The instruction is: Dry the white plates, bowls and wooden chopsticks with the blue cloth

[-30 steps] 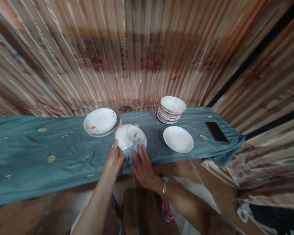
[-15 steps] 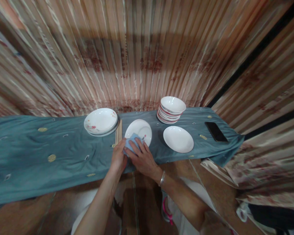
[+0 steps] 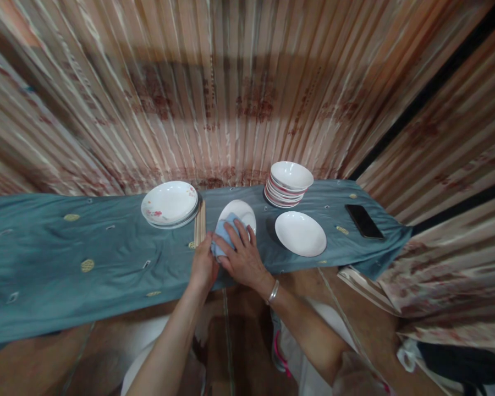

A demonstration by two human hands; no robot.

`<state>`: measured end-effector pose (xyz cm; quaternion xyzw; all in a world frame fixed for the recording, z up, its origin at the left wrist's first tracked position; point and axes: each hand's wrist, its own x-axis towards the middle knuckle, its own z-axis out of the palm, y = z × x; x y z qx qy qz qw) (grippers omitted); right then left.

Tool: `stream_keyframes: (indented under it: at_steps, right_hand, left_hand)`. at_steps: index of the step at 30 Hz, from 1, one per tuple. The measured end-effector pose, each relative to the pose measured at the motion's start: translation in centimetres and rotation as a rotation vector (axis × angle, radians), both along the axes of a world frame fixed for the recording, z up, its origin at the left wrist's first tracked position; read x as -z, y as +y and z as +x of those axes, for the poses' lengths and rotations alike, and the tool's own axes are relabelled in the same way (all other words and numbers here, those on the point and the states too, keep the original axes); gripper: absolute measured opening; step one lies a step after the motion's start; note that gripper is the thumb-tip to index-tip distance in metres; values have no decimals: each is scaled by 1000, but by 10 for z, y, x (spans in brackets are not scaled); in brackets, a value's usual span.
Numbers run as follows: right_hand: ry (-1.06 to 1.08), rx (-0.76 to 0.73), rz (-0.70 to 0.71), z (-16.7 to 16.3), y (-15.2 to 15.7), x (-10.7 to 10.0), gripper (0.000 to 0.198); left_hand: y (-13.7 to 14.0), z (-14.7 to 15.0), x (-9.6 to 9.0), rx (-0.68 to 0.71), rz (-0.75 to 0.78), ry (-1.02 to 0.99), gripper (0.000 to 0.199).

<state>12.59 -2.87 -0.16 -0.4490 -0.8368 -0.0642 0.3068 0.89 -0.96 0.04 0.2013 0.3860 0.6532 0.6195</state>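
1. White bowl (image 3: 240, 207) lies just right of the chopsticks (image 3: 200, 223), largely hidden by my grip. Whether it rests on the surface or is held a little above it, I can't tell.
2. My left hand (image 3: 205, 261), below the chopsticks on my side, is closed at the bowl's near-left edge; its fingertips are partly hidden. My right hand (image 3: 244, 256) has its fingers fanned over the blue cloth (image 3: 223, 226), pinning it to the bowl.
3. Main risk, I judge: the bowl slipping out. Glazed ware looks slick, and hard rubbing against one gripped edge could twist it free. The near drop lies on my side of the chopsticks, down to a hard-looking floor (image 3: 243, 352).
4. Second: my left knuckles sit close to the chopsticks' near ends; a sideways jerk could scatter them.
5. Third: a wide swing right could knock the lone white dish (image 3: 301, 234), farther right of the chopsticks, or the bowl stack (image 3: 289, 184) behind it.
6. Surface: long cloth-covered table (image 3: 49, 247), blue-green with yellow motifs, rumpled left of the chopsticks. The fabric could slide or bunch if I lean on it.
7. Flowered plate stack (image 3: 169, 203) just left of the chopsticks; black phone (image 3: 363, 221) well off to their right.
8. Room: pleated, patterned curtain (image 3: 231, 99) rising beyond the chopsticks.
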Motion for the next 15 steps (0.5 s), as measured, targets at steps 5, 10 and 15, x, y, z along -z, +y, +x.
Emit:
stream_keyframes:
  at_steps: [5,10,15]
  right_hand:
    - [100,37,-11,-1,4,-3,49]
    - [317,37,-48,-5,7,1,53]
    - [495,21,-151,-8,8,0,56]
  left_hand:
    - [-6,9,-10,55,16,6,27]
    - [-8,11,-12,115,47,-10,24]
    - [-9,8,-11,153,100,-42,33]
